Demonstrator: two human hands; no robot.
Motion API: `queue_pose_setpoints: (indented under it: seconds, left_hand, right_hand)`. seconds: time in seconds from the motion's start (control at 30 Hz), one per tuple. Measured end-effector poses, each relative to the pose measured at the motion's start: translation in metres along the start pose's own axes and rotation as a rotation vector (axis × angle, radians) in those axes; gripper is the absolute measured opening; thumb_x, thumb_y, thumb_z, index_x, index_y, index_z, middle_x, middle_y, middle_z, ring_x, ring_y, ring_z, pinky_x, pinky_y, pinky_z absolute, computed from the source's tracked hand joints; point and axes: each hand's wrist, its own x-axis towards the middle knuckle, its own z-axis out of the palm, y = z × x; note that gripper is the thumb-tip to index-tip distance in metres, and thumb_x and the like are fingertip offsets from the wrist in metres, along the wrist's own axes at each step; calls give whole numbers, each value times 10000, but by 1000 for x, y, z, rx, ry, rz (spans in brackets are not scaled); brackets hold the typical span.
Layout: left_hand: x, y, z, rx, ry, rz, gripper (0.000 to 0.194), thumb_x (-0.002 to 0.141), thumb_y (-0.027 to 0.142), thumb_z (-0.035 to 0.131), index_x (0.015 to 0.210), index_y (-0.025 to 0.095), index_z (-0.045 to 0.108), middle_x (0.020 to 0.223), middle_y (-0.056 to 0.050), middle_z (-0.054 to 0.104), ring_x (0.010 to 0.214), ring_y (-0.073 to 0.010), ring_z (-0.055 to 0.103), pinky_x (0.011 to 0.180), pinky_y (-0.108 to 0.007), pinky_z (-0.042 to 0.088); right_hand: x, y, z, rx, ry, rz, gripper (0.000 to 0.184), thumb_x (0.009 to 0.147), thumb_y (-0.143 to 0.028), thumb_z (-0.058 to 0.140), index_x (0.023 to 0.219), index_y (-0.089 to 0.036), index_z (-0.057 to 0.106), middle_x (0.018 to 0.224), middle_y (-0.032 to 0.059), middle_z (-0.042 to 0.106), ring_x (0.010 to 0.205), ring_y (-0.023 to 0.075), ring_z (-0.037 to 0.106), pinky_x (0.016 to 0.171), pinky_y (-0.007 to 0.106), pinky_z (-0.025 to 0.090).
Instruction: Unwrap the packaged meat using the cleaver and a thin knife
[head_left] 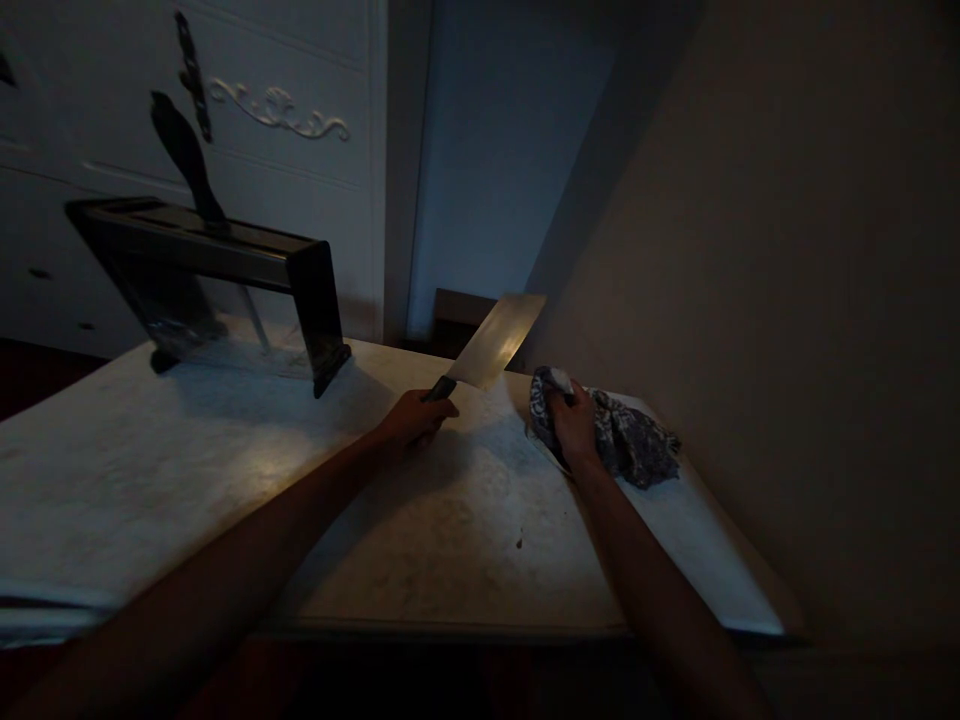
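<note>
My left hand is closed around the dark handle of a cleaver. The broad blade points up and away to the right, above the far edge of the table. On the right, my right hand grips a bunched dark cloth with a pale pattern. Part of the cloth hangs down onto the tabletop beside that hand. A small whitish patch shows at the top of the bunched cloth, too dim to make out. The blade and the cloth are apart.
A knife block with clear sides stands at the left on the pale table, one black-handled knife in it. A small dark speck lies near the front. Behind are a white door and, to the right, a wall.
</note>
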Motion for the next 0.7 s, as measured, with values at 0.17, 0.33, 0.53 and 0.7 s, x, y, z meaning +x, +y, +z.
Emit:
queue_pose_setpoints:
  seconds: [0.17,0.33,0.53,0.7]
  left_hand:
    - [0,2,-2,-177,-218,-154,309,759,203,596,557,208,362,375,97,294,252,-44,233,238,-157,155]
    - [1,-2,-5,-398,-568,-390,315,835,259,558,577,196,390,382,91,271,249,-39,166,215,-132,171]
    - [4,-8,-12,-431,-879,-559,210,875,296,521,699,184,501,416,50,374,250,-41,141,193,-118,171]
    - [-1,-10,-7,-364,-1027,-594,207,875,306,499,714,177,521,403,41,364,235,-44,145,187,-116,170]
  right_hand:
    - [-7,-11,3,58,-60,-11,319,769,-413,597,960,-178,698,898,32,728,858,219,634,828,340,479]
    - [-12,-20,7,125,42,-81,312,758,-374,618,1004,-184,650,992,47,702,929,207,628,882,351,485]
    - [-19,-19,4,136,245,-318,368,776,-254,591,1137,-211,534,1085,55,616,993,192,616,907,354,492]
    - [-35,-19,7,63,151,-553,399,789,-216,586,1184,-233,531,1143,76,618,1068,224,617,936,396,502]
